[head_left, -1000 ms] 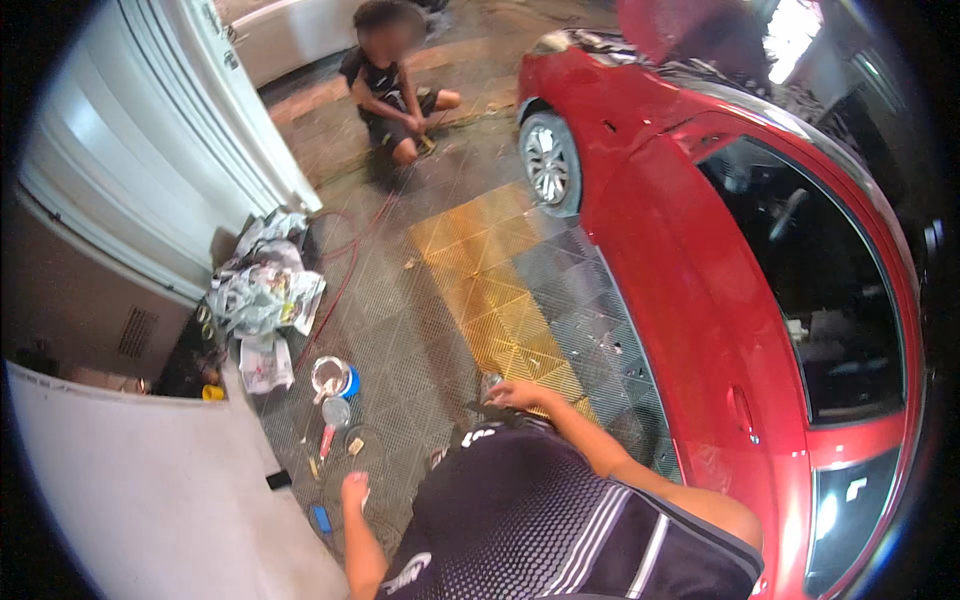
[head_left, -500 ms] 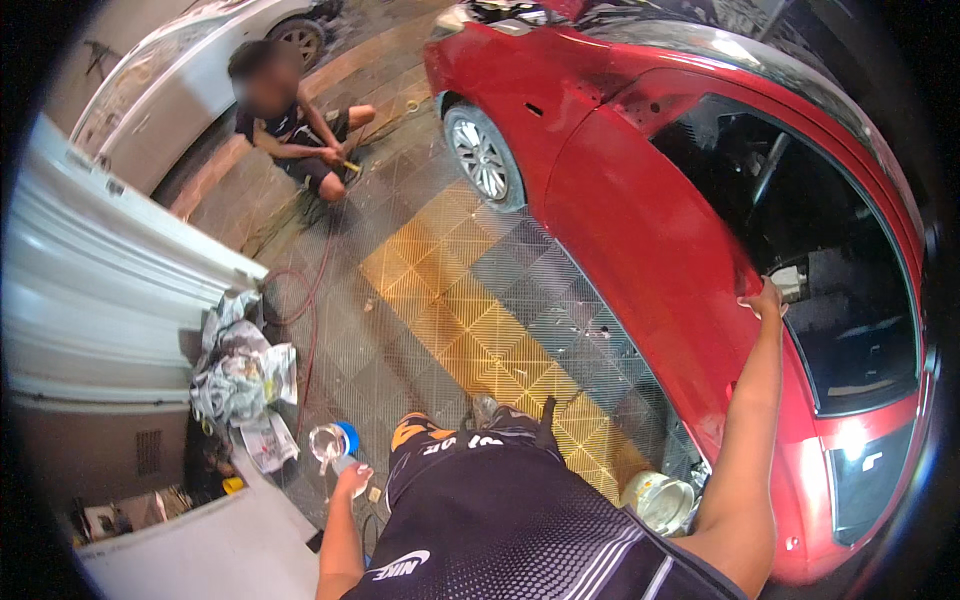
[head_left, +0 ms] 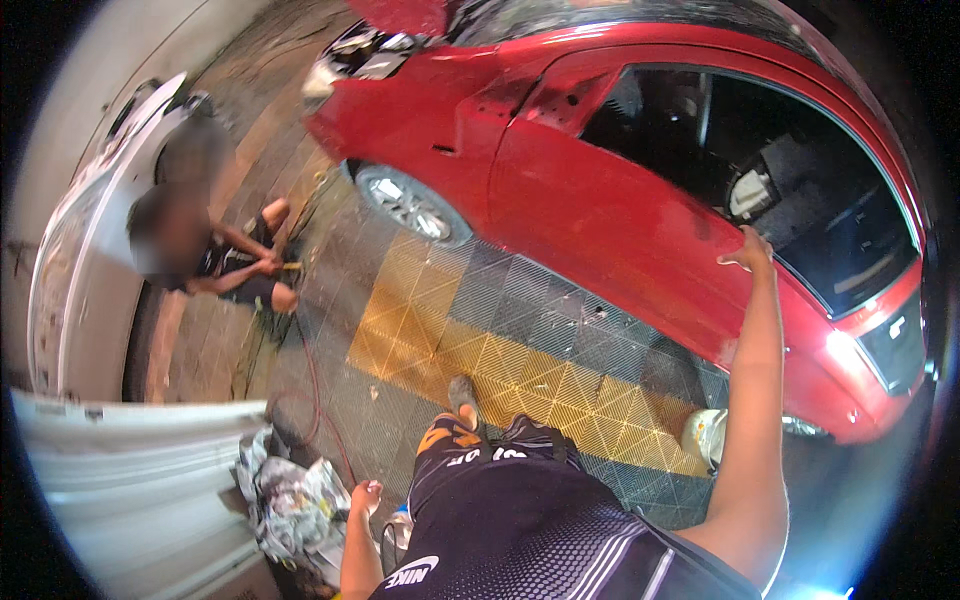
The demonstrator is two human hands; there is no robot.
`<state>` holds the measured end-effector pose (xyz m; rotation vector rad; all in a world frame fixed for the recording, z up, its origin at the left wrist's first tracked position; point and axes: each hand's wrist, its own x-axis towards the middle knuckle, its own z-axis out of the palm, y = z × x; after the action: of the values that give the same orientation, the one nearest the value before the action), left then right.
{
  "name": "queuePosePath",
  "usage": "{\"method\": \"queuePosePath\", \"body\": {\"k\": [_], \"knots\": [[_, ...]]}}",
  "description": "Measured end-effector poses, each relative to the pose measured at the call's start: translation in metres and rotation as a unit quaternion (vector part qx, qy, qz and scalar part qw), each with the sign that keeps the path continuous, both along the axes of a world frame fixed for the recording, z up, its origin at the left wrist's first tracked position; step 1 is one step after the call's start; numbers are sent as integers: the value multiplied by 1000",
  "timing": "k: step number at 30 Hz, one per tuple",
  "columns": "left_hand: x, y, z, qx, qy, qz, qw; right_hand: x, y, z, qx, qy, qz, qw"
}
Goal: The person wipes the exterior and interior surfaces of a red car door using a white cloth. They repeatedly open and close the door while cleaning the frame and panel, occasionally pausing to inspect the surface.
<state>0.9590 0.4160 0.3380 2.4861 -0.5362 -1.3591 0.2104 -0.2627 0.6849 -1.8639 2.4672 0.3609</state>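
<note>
My right arm reaches out to the red car [head_left: 600,200]. My right hand [head_left: 750,250] rests on its door just below the side window, fingers apart and nothing visible in them. Low on the left, my left hand [head_left: 367,495] has its fingers curled in. Some white shows at the fingertips, but what they hold, if anything, I cannot make out. Just beside that hand, a blue-and-white container [head_left: 400,522] shows in part, mostly hidden by my shirt.
Beyond the front wheel [head_left: 410,203], a person [head_left: 235,255] sits on the floor holding something yellow. A red hose [head_left: 317,390] curves across the tiles. Crumpled newspaper [head_left: 300,500] lies by a white panel [head_left: 150,480]. A white bucket [head_left: 703,437] stands under my right arm.
My view has swung to the left, and I have stepped a foot forward. My left hand is now away from the open container's mouth. My right hand stays on the door.
</note>
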Motion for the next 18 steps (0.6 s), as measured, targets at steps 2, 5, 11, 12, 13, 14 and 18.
{"method": "queuePosePath", "body": {"k": [2, 5, 11, 12, 13, 14, 18], "knots": [[18, -55, 4, 23, -7, -61, 998, -13, 7, 1, 1, 1, -24, 1000], [49, -132, 21, 31, -10, -153, 988, -3, 19, 7, -20, -48, -19, 998], [79, -282, 48, -56, 40, -94, 993, 13, 34, -48, -478, -116, 31, 870], [86, -297, 51, -86, 31, -80, 993, 11, 47, -55, -544, -94, -34, 833], [82, -334, 60, -80, -20, -220, 972, -12, 59, -71, -592, -65, -57, 801], [99, -352, 54, -87, -56, -249, 963, -32, 58, -85, -614, -68, -97, 780], [-122, -531, 249, -373, 453, 145, 796, -187, 154, -125, -489, -34, -343, 801]]}}
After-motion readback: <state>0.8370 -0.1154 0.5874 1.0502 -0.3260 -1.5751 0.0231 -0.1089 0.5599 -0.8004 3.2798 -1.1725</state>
